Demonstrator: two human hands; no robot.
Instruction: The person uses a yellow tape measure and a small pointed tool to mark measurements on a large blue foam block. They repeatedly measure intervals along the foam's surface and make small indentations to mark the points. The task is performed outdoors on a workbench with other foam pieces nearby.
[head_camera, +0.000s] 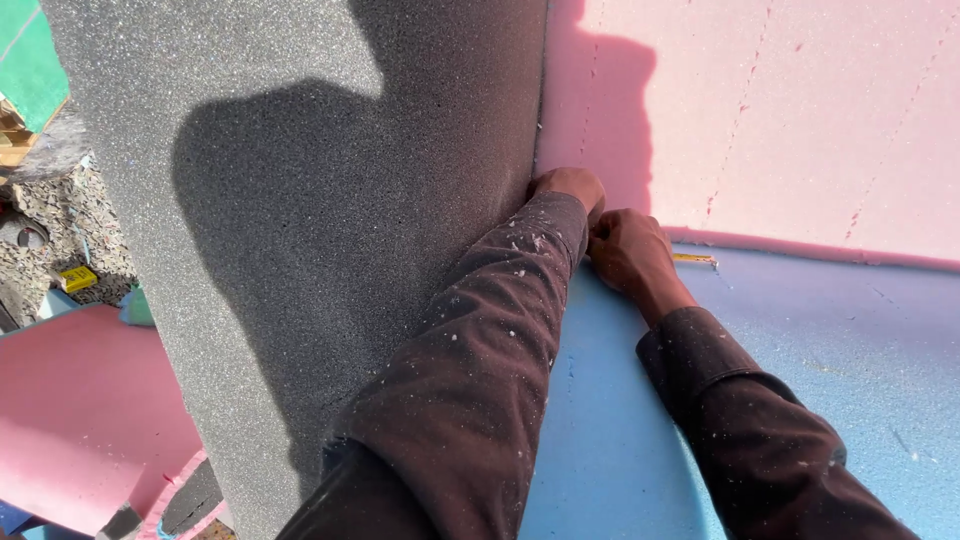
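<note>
Head view, foam slabs meeting at an inner corner. Far left of the hands, beyond the grey slab's outer edge, lie pink foam offcuts (80, 420) and a small yellow object (77, 278) among rubble. The grey speckled foam slab (300, 200) stands upright just left of the grip; its face carries the person's shadow. The left hand (568, 186) presses into the seam where grey foam meets the pink foam slab (790, 110); its fingers are hidden in the joint, so how far they are closed cannot be told. Touching it on the right, the right hand (628, 252) rests curled on the blue foam slab (850, 350), fingers closed about a thin yellowish strip or blade (695, 259) whose tip juts rightward along the pink-blue seam. The foam looks light, soft and crumbly, judging by the crumbs on both dark sleeves (480, 350); it probably dents under fingertips, so broad flat contact on a face would suit better than pinching an edge. Open room lies right of the grip, over the bare blue surface; left and ahead, walls close in
</note>
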